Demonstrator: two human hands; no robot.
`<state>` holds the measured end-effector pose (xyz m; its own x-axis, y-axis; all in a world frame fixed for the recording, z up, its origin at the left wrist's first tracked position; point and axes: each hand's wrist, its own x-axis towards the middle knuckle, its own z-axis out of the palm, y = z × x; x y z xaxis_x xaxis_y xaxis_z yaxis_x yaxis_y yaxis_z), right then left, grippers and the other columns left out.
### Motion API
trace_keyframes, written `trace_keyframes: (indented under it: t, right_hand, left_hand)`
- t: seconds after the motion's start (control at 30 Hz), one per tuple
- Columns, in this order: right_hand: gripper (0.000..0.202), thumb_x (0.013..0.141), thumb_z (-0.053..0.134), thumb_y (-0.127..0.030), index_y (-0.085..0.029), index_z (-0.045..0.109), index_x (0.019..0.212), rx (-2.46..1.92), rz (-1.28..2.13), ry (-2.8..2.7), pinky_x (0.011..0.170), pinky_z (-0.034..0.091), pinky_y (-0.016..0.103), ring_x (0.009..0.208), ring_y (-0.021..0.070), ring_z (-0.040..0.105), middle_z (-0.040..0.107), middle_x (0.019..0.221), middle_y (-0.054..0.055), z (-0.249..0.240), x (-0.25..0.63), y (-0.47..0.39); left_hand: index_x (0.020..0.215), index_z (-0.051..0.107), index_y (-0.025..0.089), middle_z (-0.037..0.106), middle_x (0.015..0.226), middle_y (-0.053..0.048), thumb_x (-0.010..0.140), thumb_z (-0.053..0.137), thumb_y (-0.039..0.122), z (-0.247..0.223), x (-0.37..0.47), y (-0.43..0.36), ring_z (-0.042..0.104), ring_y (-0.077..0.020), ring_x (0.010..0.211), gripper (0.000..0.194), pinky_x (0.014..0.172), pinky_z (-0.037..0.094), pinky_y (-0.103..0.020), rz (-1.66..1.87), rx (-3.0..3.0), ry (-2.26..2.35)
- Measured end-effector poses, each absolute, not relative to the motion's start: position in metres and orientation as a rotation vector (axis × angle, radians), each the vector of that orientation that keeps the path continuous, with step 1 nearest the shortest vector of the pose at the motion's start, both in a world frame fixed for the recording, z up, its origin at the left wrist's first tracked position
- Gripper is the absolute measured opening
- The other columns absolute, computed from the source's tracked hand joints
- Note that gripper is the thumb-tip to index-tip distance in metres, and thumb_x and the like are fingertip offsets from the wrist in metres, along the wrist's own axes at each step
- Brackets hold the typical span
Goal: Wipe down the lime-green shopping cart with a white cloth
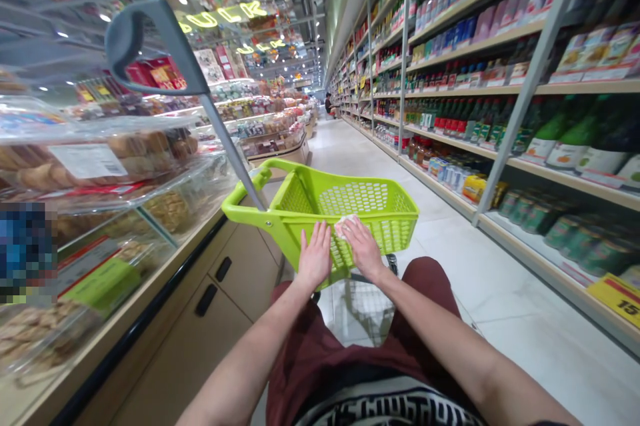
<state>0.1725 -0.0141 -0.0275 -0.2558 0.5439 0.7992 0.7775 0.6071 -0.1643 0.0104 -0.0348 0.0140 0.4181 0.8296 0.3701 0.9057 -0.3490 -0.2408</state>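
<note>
A lime-green rolling shopping basket (285, 229) with perforated walls stands in front of me, and its inside looks bare. From its left end a long grey handle (193, 73) with a loop grip slants up to the left. My left hand (315, 256) lies with fingers stretched against the near wall of the basket. Just right of it, my right hand (364, 247) presses a crumpled whitish-pink wipe (345, 226) against the same wall, below the rim. The wipe is partly hidden under the fingers.
To the left, a counter (200, 266) carries packaged baked goods (100, 153) behind glass. Shelves (460, 93) of bottles and cans line the right side. The pale tiled aisle (340, 146) runs ahead, with a crouching person (329, 105) far down it.
</note>
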Motion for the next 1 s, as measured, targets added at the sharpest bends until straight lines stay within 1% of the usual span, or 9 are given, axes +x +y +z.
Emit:
trace_keyframes:
  t: [0.07, 0.13, 0.27, 0.4, 0.5, 0.63, 0.73, 0.83, 1.0]
  right_hand:
    - [0.048, 0.083, 0.031, -0.003, -0.016, 0.044, 0.127, -1.082, -0.334, -1.908, 0.105, 0.028, 0.043, 0.133, 0.0185, 0.015, 0.038, 0.136, 0.006, -0.019, 0.182, -0.007]
    - [0.048, 0.083, 0.031, -0.003, -0.017, 0.044, 0.127, -1.105, -0.33, -1.927, 0.105, 0.028, 0.043, 0.133, 0.0178, 0.015, 0.04, 0.135, 0.006, -0.025, 0.188, -0.002]
    - [0.044, 0.083, 0.034, -0.004, -0.017, 0.049, 0.122, -1.153, -0.295, -1.991, 0.104, 0.029, 0.044, 0.131, 0.0175, 0.02, 0.044, 0.132, 0.007, -0.063, 0.189, -0.003]
    - [0.043, 0.08, 0.036, -0.001, -0.015, 0.054, 0.117, -1.189, -0.24, -2.051, 0.1, 0.035, 0.044, 0.129, 0.0196, 0.027, 0.048, 0.128, 0.009, -0.089, 0.192, -0.017]
    - [0.047, 0.078, 0.035, 0.001, -0.015, 0.053, 0.118, -1.158, -0.257, -2.017, 0.1, 0.036, 0.043, 0.129, 0.0203, 0.026, 0.049, 0.128, 0.009, -0.08, 0.205, -0.024]
    - [0.046, 0.082, 0.032, -0.004, -0.016, 0.049, 0.122, -1.153, -0.331, -1.837, 0.104, 0.03, 0.043, 0.131, 0.0191, 0.021, 0.043, 0.133, 0.007, -0.047, 0.226, -0.016]
    - [0.047, 0.084, 0.03, -0.004, -0.018, 0.045, 0.126, -1.211, -0.342, -1.815, 0.105, 0.028, 0.043, 0.132, 0.0182, 0.017, 0.04, 0.135, 0.006, -0.037, 0.234, -0.006]
    - [0.044, 0.084, 0.031, -0.004, -0.016, 0.048, 0.123, -1.244, -0.341, -1.875, 0.104, 0.03, 0.044, 0.132, 0.0194, 0.018, 0.043, 0.133, 0.007, -0.053, 0.232, -0.003]
    - [0.038, 0.084, 0.034, -0.005, -0.014, 0.056, 0.113, -1.294, -0.275, -1.962, 0.098, 0.037, 0.044, 0.128, 0.0212, 0.028, 0.051, 0.125, 0.01, -0.096, 0.227, -0.018]
  left_hand:
    - [0.136, 0.023, 0.01, 0.014, 0.146, -0.01, 0.072, 0.037, 0.015, 0.018, 0.015, -0.032, 0.005, -0.0224, 0.135, 0.065, 0.107, 0.005, -0.052, -0.253, -2.264, -1.48]
    - [0.136, 0.023, 0.01, 0.014, 0.146, -0.01, 0.073, 0.036, 0.015, 0.018, 0.023, -0.03, 0.006, -0.0224, 0.135, 0.064, 0.107, 0.005, -0.052, -0.24, -2.275, -1.476]
    - [0.135, 0.024, 0.009, 0.015, 0.146, -0.01, 0.075, 0.035, 0.017, 0.008, 0.039, -0.032, 0.008, -0.0226, 0.135, 0.062, 0.106, 0.006, -0.054, -0.172, -2.358, -1.44]
    - [0.135, 0.026, 0.01, 0.017, 0.145, -0.01, 0.076, 0.034, 0.017, -0.001, 0.048, -0.035, 0.01, -0.0226, 0.134, 0.06, 0.107, 0.008, -0.053, -0.09, -2.422, -1.422]
    - [0.135, 0.026, 0.01, 0.018, 0.145, -0.01, 0.075, 0.035, 0.016, 0.001, 0.052, -0.033, 0.01, -0.0224, 0.134, 0.06, 0.107, 0.008, -0.053, -0.096, -2.412, -1.411]
    - [0.135, 0.025, 0.009, 0.017, 0.145, -0.01, 0.074, 0.036, 0.013, 0.013, 0.063, -0.026, 0.008, -0.0223, 0.135, 0.062, 0.107, 0.006, -0.053, -0.139, -2.37, -1.382]
    - [0.136, 0.023, 0.01, 0.017, 0.146, -0.01, 0.074, 0.036, 0.013, 0.021, 0.078, -0.022, 0.007, -0.0226, 0.135, 0.064, 0.107, 0.006, -0.053, -0.15, -2.374, -1.353]
    - [0.136, 0.023, 0.01, 0.017, 0.145, -0.01, 0.075, 0.036, 0.014, 0.02, 0.09, -0.021, 0.007, -0.0232, 0.135, 0.063, 0.107, 0.006, -0.053, -0.118, -2.413, -1.318]
    - [0.135, 0.028, 0.011, 0.021, 0.144, -0.01, 0.077, 0.034, 0.015, 0.005, 0.097, -0.026, 0.01, -0.023, 0.134, 0.059, 0.107, 0.007, -0.052, -0.031, -2.462, -1.313]
